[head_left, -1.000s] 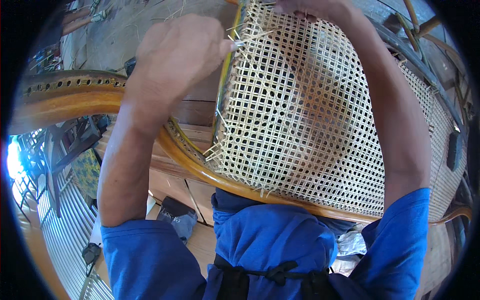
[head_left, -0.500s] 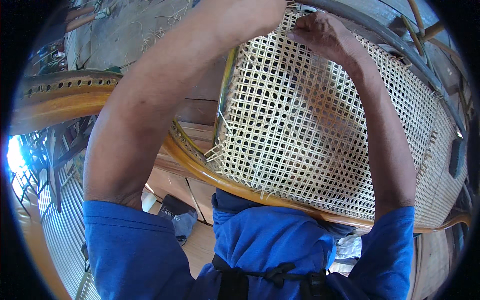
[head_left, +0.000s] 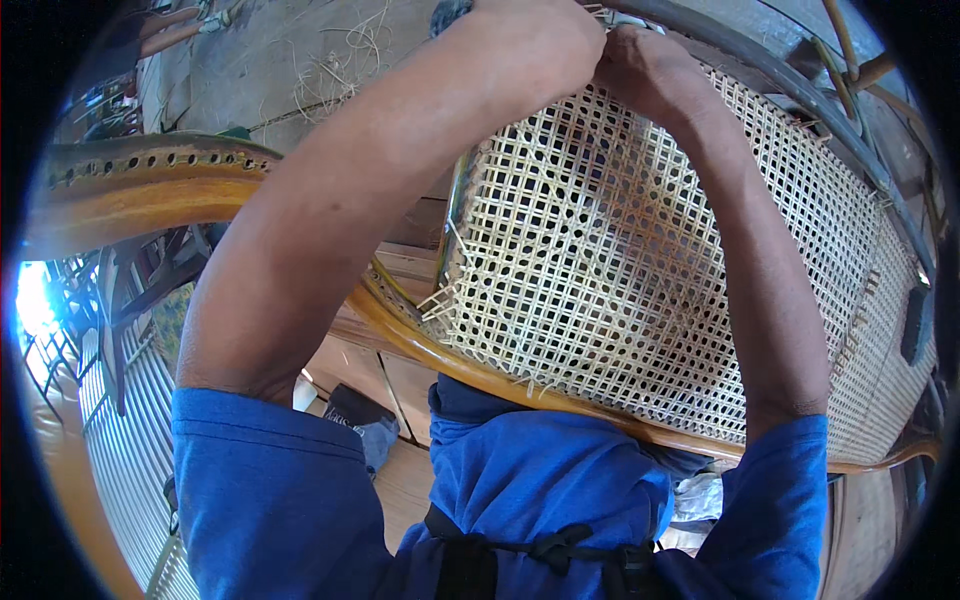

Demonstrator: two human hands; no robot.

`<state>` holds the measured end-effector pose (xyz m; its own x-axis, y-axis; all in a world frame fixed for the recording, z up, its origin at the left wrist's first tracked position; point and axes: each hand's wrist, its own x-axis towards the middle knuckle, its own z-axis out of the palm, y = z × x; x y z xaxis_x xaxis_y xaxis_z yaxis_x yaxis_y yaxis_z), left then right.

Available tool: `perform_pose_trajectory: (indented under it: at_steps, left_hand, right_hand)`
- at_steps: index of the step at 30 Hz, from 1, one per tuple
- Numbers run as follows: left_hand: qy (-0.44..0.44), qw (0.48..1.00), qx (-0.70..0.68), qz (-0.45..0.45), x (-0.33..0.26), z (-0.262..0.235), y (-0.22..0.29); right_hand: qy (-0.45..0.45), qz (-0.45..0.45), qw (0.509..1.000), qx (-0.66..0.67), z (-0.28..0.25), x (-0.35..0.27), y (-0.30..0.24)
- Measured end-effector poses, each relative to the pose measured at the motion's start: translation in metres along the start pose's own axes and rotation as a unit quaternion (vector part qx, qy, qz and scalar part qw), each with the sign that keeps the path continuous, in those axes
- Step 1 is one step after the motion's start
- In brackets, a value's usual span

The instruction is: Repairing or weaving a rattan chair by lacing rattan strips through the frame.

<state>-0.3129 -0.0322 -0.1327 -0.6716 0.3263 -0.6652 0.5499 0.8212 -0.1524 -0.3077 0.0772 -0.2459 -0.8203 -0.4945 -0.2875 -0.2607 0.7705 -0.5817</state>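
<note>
A pale woven cane panel (head_left: 570, 250) with an open lattice of holes lies over a curved, varnished wooden frame (head_left: 450, 350). At its far edge my left hand (head_left: 560, 40) and my right hand (head_left: 655, 70) meet, close together. The back of the left hand faces me and its fingers are hidden. My right hand is bent with its fingers curled in towards the left one; what they hold, if anything, does not show. Loose cane ends (head_left: 437, 305) stick out at the panel's left corner, and short ones poke out along its near edge.
A curved wooden rail (head_left: 150, 190) with a row of drilled holes crosses the left side. Thin cane scraps (head_left: 330, 75) lie on the floor beyond. A dark pole (head_left: 760, 65) runs along the panel's far side. Another person's legs (head_left: 170, 40) show at the far left.
My left forearm and hand have shifted right, up against the right hand. The right hand's fingertips, partly seen on the cane before, are now tucked out of sight.
</note>
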Motion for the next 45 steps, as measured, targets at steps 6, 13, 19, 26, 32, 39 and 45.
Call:
perform_pose_trajectory:
  at_steps: [6,13,19,26,32,39,45]
  left_hand:
    - [-0.054,0.996,0.048,-0.044,0.007,-0.001,0.013]
    - [0.025,0.992,0.011,-0.121,-0.028,-0.011,-0.015]
    - [0.159,0.973,-0.142,-0.091,-0.036,0.012,-0.023]
    - [0.296,0.948,-0.112,-0.029,-0.012,0.065,-0.017]
    - [0.200,0.967,-0.141,-0.079,-0.011,0.046,-0.017]
    - [0.289,0.946,-0.142,-0.022,-0.033,0.060,-0.019]
    - [0.162,0.951,-0.243,-0.099,-0.051,0.066,-0.028]
  right_hand:
    - [0.083,-0.027,0.995,0.041,0.011,-0.007,-0.004]
    - [0.076,-0.123,0.984,0.103,-0.004,-0.019,-0.005]
    - [0.130,-0.126,0.953,0.241,0.017,-0.017,0.002]
    - [0.088,-0.134,0.982,0.101,0.006,-0.013,0.007]
    - [0.087,-0.186,0.977,0.058,-0.002,-0.008,0.008]
    - [0.227,-0.253,0.940,-0.002,0.011,-0.002,0.012]
    - [0.071,-0.274,0.952,0.115,-0.014,0.000,0.001]
